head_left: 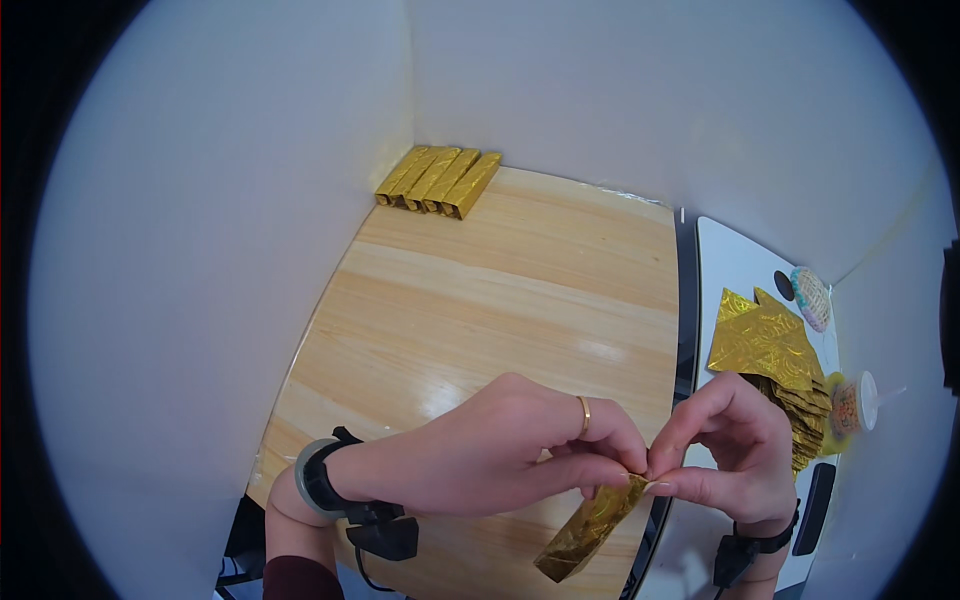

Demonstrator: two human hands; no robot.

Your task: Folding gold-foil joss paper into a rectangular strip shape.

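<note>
A gold foil paper strip [592,530], folded into a long narrow box-like shape, slants over the table's near right edge. My left hand [520,435] pinches its upper end between thumb and fingers. At that same end, the thumb and forefinger of my right hand [735,455] are pressed together on the paper. The fingertips of both hands almost meet there and partly cover the end. A gold ring [585,414] is on a finger of my left hand.
Several folded gold foil pieces [438,180] lie in a row at the table's far left corner. A stack of gold foil sheets [765,340] sits on a white surface [712,255] at right, beside a clear cup [855,402] and a woven round item [811,298]. Pale walls enclose the wooden table [480,300].
</note>
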